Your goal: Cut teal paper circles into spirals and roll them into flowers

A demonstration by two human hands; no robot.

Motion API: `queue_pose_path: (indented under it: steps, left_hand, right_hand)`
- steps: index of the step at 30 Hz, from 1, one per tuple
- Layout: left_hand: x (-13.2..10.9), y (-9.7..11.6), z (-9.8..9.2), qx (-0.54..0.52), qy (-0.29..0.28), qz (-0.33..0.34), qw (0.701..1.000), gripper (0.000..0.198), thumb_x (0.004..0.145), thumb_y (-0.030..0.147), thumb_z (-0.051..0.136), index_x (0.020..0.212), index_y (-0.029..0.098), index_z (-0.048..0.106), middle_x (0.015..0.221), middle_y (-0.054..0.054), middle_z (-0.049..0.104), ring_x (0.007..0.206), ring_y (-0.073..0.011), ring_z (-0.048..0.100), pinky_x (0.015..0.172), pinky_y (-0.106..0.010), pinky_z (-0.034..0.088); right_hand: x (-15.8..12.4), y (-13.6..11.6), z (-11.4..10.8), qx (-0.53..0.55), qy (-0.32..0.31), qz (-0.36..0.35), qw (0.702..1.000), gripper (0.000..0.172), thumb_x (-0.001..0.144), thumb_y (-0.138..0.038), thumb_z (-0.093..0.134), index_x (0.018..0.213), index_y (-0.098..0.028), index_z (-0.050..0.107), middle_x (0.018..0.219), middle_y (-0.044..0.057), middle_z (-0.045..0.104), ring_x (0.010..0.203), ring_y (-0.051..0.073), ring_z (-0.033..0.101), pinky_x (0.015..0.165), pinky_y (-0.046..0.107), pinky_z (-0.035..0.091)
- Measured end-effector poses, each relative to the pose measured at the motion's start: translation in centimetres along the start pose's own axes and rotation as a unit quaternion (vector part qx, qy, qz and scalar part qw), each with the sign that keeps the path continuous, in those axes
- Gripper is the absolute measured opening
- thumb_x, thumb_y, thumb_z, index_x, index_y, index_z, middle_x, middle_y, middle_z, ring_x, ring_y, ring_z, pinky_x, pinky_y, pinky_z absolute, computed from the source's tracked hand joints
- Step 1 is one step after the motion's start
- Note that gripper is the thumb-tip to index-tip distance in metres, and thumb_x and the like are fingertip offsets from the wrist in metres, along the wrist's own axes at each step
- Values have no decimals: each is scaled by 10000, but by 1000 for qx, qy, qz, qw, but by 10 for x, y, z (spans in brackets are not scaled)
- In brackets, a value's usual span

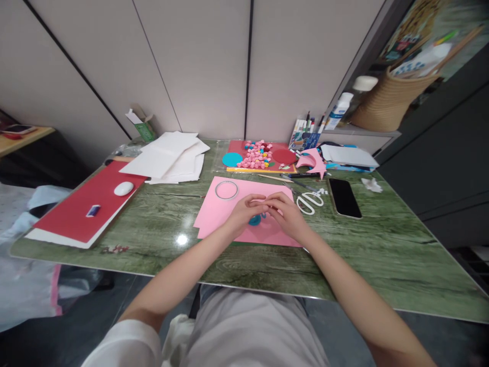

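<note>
My left hand (244, 211) and my right hand (286, 214) meet over a pink paper sheet (214, 211) on the green table (160, 224). Their fingers are curled and pinched together at the tips. A small teal paper piece (254, 220) shows just under them; I cannot tell which hand grips it. A clear tape ring (226, 189) lies on the sheet's far left corner. White scissors (310, 201) rest right of my right hand.
A black phone (344, 198) lies at the right. Behind are a red board with small pink balls (256, 154), a pink cutout (313, 161), pens, white paper sheets (171, 158), a red mat (87, 201) with a white mouse (124, 188), and a woven basket (385, 99).
</note>
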State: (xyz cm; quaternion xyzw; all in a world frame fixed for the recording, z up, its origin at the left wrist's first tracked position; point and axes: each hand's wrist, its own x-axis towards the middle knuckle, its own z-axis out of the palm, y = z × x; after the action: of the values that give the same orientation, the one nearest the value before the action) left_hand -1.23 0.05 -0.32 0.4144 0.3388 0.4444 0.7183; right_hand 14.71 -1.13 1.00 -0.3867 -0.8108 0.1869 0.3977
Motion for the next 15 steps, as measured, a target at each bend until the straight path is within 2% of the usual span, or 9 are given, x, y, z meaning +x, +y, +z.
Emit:
queue_pose_path:
  steps: [7,11,15]
  left_hand:
    - [-1,0,2,7,-9,5,1000,399,583,221,729,945,157,576,739,-15,644,663,-94,573,652,-229,379]
    - [-2,1,5,2,-22,1,1000,407,564,213,739,933,147,581,745,-21,648,675,-99,573,680,-241,381]
    - [-2,1,5,13,-27,0,1000,419,555,210,742,933,143,575,725,-16,642,648,-94,559,626,-223,365]
  right_hand:
    - [-1,-2,-1,12,33,34,999,94,776,-168,576,848,-217,612,887,23,498,650,110,511,650,286,460]
    - [0,-3,-1,18,40,36,998,48,750,-154,597,763,-199,585,857,17,493,622,103,502,618,275,450]
    - [0,-6,-3,22,41,32,998,52,743,-167,599,728,-202,564,824,12,492,637,113,507,602,269,452]
